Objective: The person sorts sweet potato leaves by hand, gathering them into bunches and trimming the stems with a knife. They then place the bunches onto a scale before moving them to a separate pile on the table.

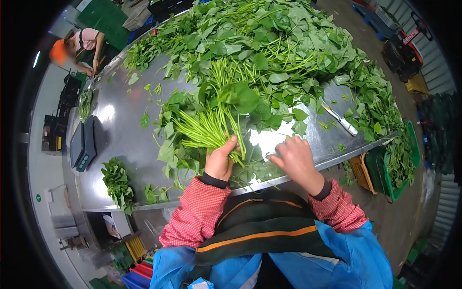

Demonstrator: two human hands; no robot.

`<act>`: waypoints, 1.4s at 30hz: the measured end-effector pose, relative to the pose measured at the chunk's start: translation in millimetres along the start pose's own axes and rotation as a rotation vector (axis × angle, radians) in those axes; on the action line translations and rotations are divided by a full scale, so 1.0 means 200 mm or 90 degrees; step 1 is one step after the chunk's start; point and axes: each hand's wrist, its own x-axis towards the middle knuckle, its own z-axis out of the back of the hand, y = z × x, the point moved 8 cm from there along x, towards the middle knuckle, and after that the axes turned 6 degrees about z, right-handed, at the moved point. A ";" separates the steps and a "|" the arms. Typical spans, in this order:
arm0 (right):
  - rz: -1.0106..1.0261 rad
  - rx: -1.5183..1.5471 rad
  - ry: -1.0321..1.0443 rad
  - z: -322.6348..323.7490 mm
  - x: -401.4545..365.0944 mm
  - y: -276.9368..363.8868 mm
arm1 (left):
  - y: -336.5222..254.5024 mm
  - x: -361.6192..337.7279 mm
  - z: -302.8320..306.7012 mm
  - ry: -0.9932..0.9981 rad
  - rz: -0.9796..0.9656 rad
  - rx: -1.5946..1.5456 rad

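Observation:
A bunch of green stems (204, 129) with leaves is gripped in my left hand (221, 158), near the front edge of the metal table (139, 185). To its right, my right hand (294, 158) hangs over the table edge with fingers curled in; whether anything small is between them is hidden. Behind both hands lies a big heap of leafy stems (274, 43). A knife (339, 116) with a white handle rests on the table to the right of my hands. A small leafy bundle (117, 185) lies at the front left.
A scale (83, 144) stands at the table's left edge. At the far left, a person (89, 45) in an orange cap handles stems. A green crate (394, 168) with leaves is at the right, below the table edge. A red-and-black machine (403, 55) stands further back.

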 end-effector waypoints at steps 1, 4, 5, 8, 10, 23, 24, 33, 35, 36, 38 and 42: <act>-0.010 0.022 -0.053 0.04 0.03 0.00 | 0.00 0.00 -0.01 -0.011 -0.019 0.012; -0.121 0.214 -0.014 -0.03 0.10 0.05 | 0.06 -0.01 -0.05 0.006 -0.022 0.015; -0.168 0.298 0.028 -0.07 0.12 0.06 | 0.07 -0.02 -0.07 -0.011 -0.022 0.006; -0.240 0.422 0.037 -0.18 0.12 0.03 | 0.15 -0.04 -0.06 0.025 0.052 0.003; -0.197 0.370 0.038 -0.19 0.10 0.06 | 0.19 -0.05 -0.04 0.043 0.100 0.008; 0.144 0.164 0.131 -0.16 0.05 0.19 | -0.09 -0.18 0.09 0.102 0.212 0.200; 0.242 0.191 0.148 -0.07 0.09 0.39 | -0.10 -0.19 0.12 0.116 0.238 0.226; 0.456 0.081 0.258 0.01 0.58 1.02 | -0.31 -0.41 0.20 0.421 0.295 0.783; 0.444 0.050 0.331 -0.09 0.63 1.07 | -0.41 -0.45 0.29 0.402 0.240 0.666; 0.444 0.053 0.340 -0.12 0.66 1.12 | -0.40 -0.46 0.35 0.481 0.253 0.551; 0.430 0.056 0.361 -0.21 0.72 1.22 | -0.48 -0.49 0.47 0.483 0.271 0.477; 0.456 0.094 0.332 -0.43 0.89 1.45 | -0.72 -0.52 0.77 0.435 0.238 0.426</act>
